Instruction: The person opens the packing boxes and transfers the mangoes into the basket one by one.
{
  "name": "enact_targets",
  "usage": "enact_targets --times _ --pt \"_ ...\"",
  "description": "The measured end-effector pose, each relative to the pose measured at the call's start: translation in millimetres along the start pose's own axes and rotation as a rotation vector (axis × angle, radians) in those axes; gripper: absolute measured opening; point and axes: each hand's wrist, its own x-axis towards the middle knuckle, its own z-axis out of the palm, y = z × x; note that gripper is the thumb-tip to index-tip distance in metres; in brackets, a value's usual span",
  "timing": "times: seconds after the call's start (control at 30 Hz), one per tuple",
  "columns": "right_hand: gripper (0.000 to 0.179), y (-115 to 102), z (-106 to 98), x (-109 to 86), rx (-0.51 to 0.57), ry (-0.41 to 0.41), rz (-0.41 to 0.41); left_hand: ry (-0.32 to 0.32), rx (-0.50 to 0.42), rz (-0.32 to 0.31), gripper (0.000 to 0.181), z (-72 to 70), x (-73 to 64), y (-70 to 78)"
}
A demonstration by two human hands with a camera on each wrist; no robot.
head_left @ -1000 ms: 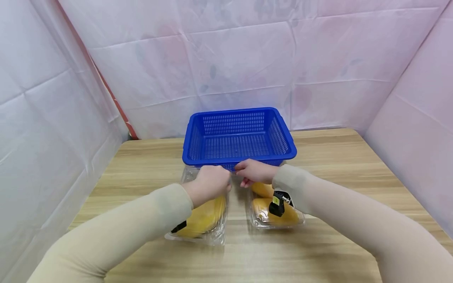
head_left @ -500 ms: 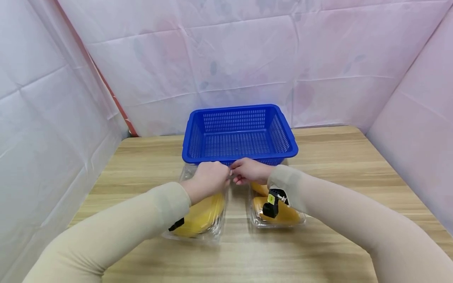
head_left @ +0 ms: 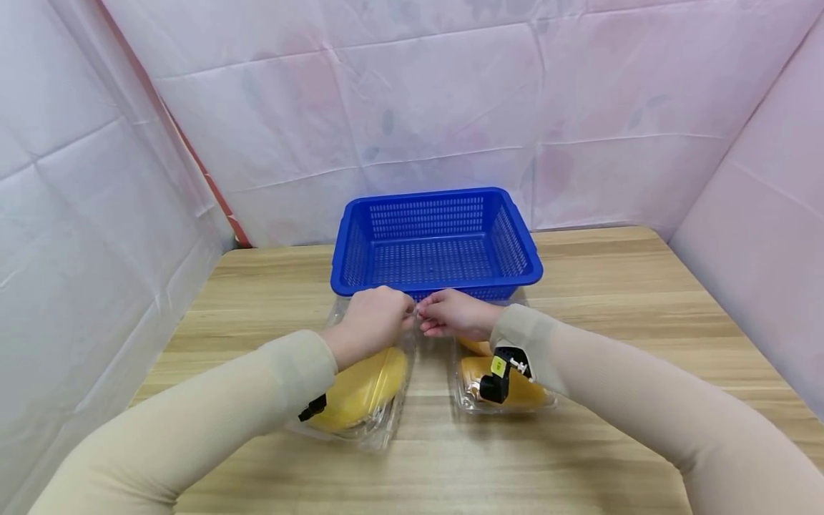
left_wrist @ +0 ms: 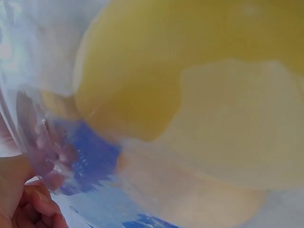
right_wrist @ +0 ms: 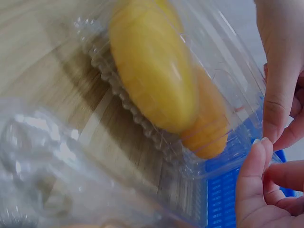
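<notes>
One container lies under left hand, which with right hand pinches its edge

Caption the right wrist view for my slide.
Left hand and right hand meet at a clear box of yellow fruit.

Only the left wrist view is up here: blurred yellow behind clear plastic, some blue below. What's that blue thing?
Observer: A basket, standing on the table before a pale sheet.
Operator: Is there a second box?
Observer: Yes, the head view shows the right box, with orange fruit inside.
Operator: And where's the right hand?
Observer: The right wrist view shows the right hand fingertip to fingertip with the left hand, at the edge of the left box.
</notes>
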Motion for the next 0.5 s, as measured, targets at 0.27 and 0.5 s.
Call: enact_targets --times 0.27,0.5 --pt "0.021 -6.4 0.7 -7.8 0.066 -0.075 -0.051 0.052 -0.129 -0.072 0.018 -4.7 -3.0 -6.0" --pt "0.021 -7.6 0.1 -10.4 0.027 -0.077 -0.071 0.028 -0.256 -0.126 0.013 -7.0 -1.1 -8.5"
